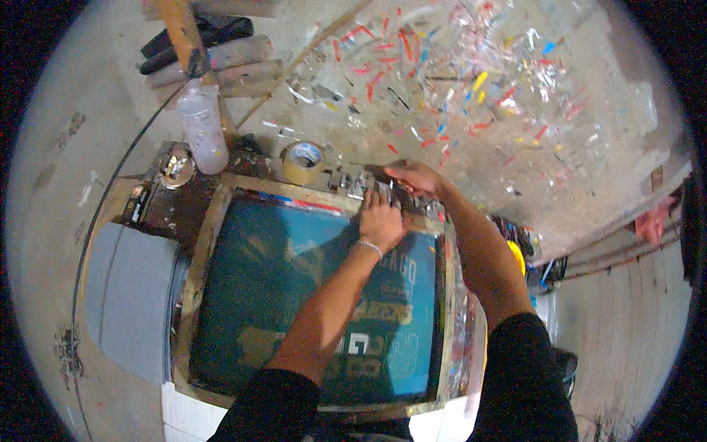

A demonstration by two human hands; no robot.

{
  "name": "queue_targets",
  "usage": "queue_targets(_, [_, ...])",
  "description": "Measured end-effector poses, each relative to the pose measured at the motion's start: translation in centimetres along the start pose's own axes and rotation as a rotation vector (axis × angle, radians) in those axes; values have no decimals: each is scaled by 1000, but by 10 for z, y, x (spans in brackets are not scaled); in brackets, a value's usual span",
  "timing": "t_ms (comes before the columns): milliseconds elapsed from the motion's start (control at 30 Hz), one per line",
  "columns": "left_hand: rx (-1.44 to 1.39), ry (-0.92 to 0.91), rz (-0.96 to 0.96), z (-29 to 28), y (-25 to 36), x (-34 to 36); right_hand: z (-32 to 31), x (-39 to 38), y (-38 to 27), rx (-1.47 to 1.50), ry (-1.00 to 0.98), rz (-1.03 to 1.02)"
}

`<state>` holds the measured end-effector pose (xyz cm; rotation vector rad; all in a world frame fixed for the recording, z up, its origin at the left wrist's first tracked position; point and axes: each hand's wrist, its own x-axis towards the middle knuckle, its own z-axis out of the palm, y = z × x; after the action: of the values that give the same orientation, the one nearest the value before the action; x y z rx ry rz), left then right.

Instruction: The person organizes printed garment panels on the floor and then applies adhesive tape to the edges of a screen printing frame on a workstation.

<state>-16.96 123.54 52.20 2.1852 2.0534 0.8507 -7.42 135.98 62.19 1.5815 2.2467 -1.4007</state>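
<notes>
While the fingers of your left hand [383,221] lie extended and close together over the far edge of the wooden-framed, teal mesh screen [258,287], your right hand [417,180] bends in just beyond that edge, its fingers partly curled. Both sets of fingertips are at the silver metal hardware [356,184] along the screen's far edge; whether either hand grips a piece of it, I can't make out. The hardware is too blurred to count.

Your left wrist wears one thin, pale bracelet [370,249], and that forearm reaches straight across the screen from its near edge. Your right forearm slants inward over the screen's far right corner, elbow out, and two black sleeves [283,405] cover your upper arms.

Beyond the screen's far edge, left of your hands, sits one roll of tan tape [300,163]. By the far left corner are one cloudy plastic bottle [202,125], leaning, and one small round paint-smeared can [177,169]. One broad, grey, smooth-surfaced panel [132,302] lies along the screen's left side. Well past the far edge, many red, blue, yellow and white marks [442,81] dot the floor.
</notes>
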Motion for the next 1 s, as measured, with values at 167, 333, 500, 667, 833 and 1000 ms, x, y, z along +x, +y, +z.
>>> queue_targets(167, [-33,68,5,-5,1,0,-12,22,35,354,-336,-101])
queue_targets(333, [12,56,42,1,-2,-1,-22,49,43,284,-637,-142])
queue_targets(500, [-1,138,95,-6,0,-1,-24,70,55,119,-636,-234])
queue_targets(667, [13,145,111,-9,1,0,-15,80,65,30,-627,-435])
queue_targets(833, [-43,148,126,-11,0,0,-12,69,62,82,-517,-420])
queue_targets(1000, [-16,175,141,-14,1,2,-9,64,59,39,-517,-300])
